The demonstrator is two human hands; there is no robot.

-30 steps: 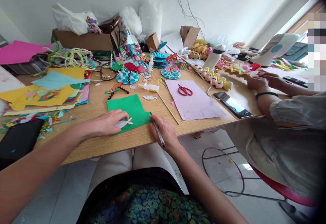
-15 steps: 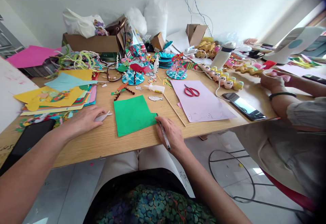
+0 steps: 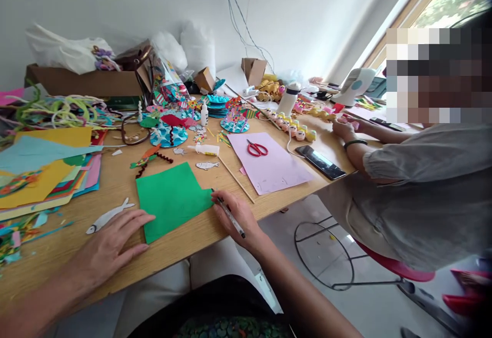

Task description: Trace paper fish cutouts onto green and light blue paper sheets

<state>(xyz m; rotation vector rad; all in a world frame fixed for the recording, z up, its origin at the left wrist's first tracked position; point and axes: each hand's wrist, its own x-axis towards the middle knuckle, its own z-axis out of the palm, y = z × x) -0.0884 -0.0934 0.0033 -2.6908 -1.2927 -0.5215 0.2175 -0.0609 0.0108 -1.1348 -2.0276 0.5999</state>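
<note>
My right hand [image 3: 238,220] is closed around a pen [image 3: 231,218], at the right corner of a green sheet of paper [image 3: 172,199] that has a notch cut from its upper right. My left hand [image 3: 115,243] lies on the table with fingers stretched out, its fingertips at the sheet's lower left edge. Just beyond that hand rests a white paper fish [image 3: 109,216], uncovered. Another small paper fish [image 3: 207,165] lies past the green sheet, below a glue bottle [image 3: 207,149].
Red-handled scissors [image 3: 257,148] lie on a lilac sheet [image 3: 274,171], with a wooden stick [image 3: 238,180] alongside. Stacked coloured paper [image 3: 49,184] is at the left. A phone [image 3: 321,162] lies near a co-worker [image 3: 430,189] on the right. Fish decorations [image 3: 169,133] stand behind.
My left hand has left the white paper fish and moved to the green sheet's edge. The view has turned right, showing more of the co-worker. My right hand still holds the pen.
</note>
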